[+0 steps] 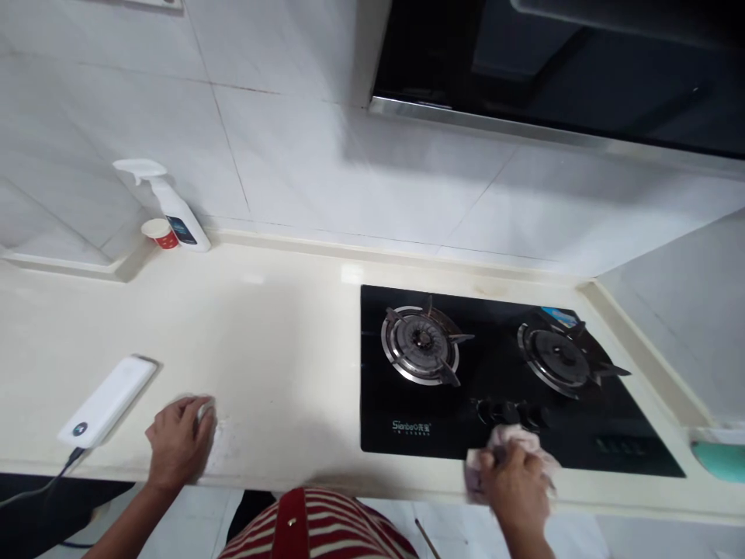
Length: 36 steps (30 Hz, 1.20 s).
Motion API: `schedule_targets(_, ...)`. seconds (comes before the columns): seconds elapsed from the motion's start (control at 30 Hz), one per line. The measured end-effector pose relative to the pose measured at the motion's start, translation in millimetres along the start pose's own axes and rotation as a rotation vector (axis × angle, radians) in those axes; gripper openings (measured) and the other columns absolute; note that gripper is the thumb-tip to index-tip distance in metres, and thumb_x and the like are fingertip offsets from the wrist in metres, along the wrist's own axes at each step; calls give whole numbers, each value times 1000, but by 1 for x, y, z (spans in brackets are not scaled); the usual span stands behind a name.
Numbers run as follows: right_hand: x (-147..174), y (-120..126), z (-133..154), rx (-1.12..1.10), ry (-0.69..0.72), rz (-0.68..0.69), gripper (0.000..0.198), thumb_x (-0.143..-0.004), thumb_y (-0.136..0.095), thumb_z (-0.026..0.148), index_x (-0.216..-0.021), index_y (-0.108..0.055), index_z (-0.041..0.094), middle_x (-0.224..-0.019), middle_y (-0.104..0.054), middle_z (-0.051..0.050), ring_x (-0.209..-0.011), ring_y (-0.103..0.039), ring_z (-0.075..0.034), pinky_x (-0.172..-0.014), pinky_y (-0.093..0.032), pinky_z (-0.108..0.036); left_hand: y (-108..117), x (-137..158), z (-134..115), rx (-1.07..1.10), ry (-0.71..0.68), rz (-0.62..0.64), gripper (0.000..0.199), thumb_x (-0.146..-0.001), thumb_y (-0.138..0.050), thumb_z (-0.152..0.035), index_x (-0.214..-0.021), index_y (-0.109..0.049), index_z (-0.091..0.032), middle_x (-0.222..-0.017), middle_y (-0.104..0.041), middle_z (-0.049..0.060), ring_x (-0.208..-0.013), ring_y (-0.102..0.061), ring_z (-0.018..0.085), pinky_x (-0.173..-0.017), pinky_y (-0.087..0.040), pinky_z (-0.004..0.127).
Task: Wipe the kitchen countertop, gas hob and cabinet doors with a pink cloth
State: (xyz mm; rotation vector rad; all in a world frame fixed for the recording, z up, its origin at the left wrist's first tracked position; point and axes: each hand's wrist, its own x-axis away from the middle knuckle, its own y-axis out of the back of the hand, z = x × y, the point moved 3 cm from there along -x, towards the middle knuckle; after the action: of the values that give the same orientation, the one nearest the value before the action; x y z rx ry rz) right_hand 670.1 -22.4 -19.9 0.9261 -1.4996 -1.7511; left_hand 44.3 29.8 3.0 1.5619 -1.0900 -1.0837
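My right hand (518, 489) is closed on a crumpled pale pink cloth (512, 440), pressed at the front edge of the black gas stove (459, 423), just below its knobs (509, 411). On the cream countertop (279, 349) to the left, my left hand (179, 441) rests with curled fingers. A small whitish thing (205, 409) shows at its fingertips, too blurred to name. Whitish smears (224, 450) lie on the counter beside that hand. The stove carries a left burner (422, 340) and a right burner (559, 357), each with a dark pan support.
A white power bank (110, 400) with a cable lies left of my left hand. In the back left corner stand a white spray bottle (178, 213) and a red-and-white cup (161, 233). A range hood (552, 128) overhangs the stove. At the right edge is a green object (719, 460).
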Motion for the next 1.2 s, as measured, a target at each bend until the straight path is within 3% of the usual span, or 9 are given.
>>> schedule_targets(0.1,31,5,56,-76,236,45,53,-85,-48,41,-134,-53,21,-118,-57,-21,-111,-55,-43,-86,-48,-59,-2,1,2,-2,3,-10,41,-94,-41,-44,-114,-69,-21,-119,-58,13,-113,-50,31,-98,-39,49)
schedule_targets(0.3,46,12,173,-172,534,71,46,-88,-47,28,-132,-55,16,-122,-56,-16,-113,-52,-33,-94,-49,-46,-3,2,3,7,10,3,39,-94,-42,-43,-115,-68,-23,-121,-59,12,-114,-51,30,-95,-38,47)
schedule_targets(0.43,46,11,228,-274,737,116,47,-85,-52,21,-131,-57,19,-121,-57,-12,-115,-51,-30,-96,-49,-42,-3,5,4,-4,1,-15,38,-95,-42,-43,-115,-68,-24,-121,-59,12,-109,-52,29,-92,-39,46)
schedule_targets(0.5,42,8,247,-304,773,107,46,-85,-53,22,-131,-57,21,-122,-57,-12,-116,-51,-30,-96,-48,-43,-4,6,5,-1,-2,-24,38,-94,-43,-43,-116,-68,-24,-121,-60,12,-110,-52,29,-93,-39,46)
schedule_targets(0.8,-15,-14,326,-375,736,-1,40,-93,-43,25,-129,-59,18,-124,-56,-14,-110,-52,-28,-96,-45,-42,-8,9,10,57,9,-41,33,-92,-48,-42,-114,-69,-27,-118,-63,10,-110,-54,27,-93,-40,44)
schedule_targets(1.2,-165,-35,398,-388,402,6,56,-90,-43,35,-135,-52,4,-121,-57,-23,-116,-53,-33,-99,-40,-43,-9,15,13,86,-12,-82,28,-92,-52,-41,-111,-70,-31,-112,-68,7,-109,-60,26,-89,-44,40)
